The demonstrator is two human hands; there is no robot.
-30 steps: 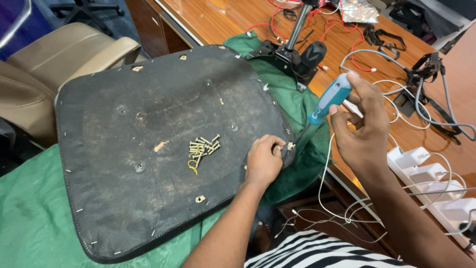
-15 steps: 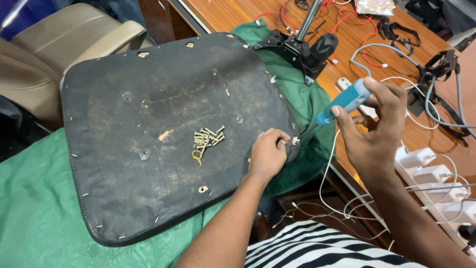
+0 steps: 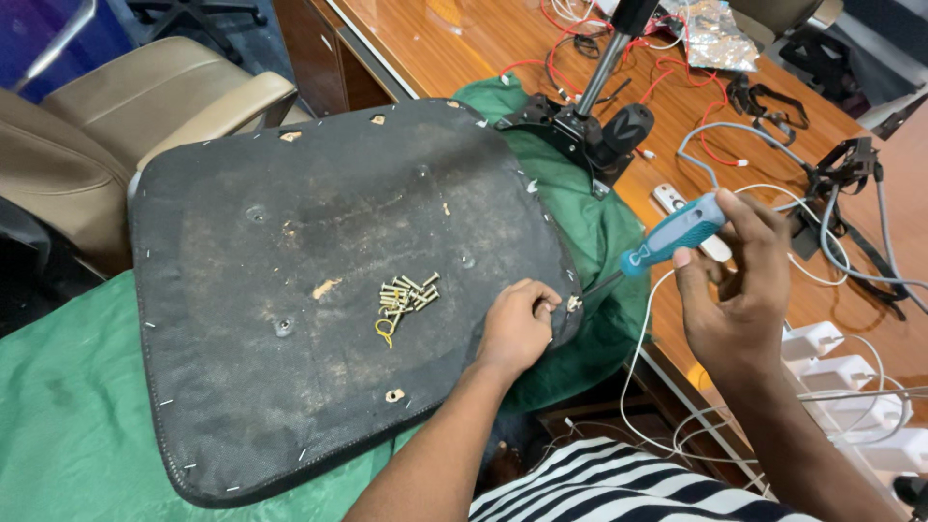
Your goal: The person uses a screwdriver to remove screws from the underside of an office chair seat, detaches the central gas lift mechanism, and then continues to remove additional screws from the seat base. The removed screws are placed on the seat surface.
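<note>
A black, worn seat pan (image 3: pixel 319 280) lies upside down on a green cloth (image 3: pixel 77 416). A small pile of brass screws (image 3: pixel 404 298) rests near its middle. My left hand (image 3: pixel 517 324) presses on the pan's right edge, fingers curled over the rim. My right hand (image 3: pixel 739 280) grips a screwdriver with a teal handle (image 3: pixel 672 237); its tip points down-left at a staple on the rim beside my left fingers.
A wooden desk (image 3: pixel 464 48) on the right carries a black chair base mechanism (image 3: pixel 590 126), red and white wires, black clamps (image 3: pixel 841 164) and white power adapters (image 3: pixel 841 372). A tan chair (image 3: pixel 116 116) stands at the upper left.
The view has shifted slightly. My right hand has brought the screwdriver a little lower, its tip staying at the rim. My left hand stays on the pan's edge.
</note>
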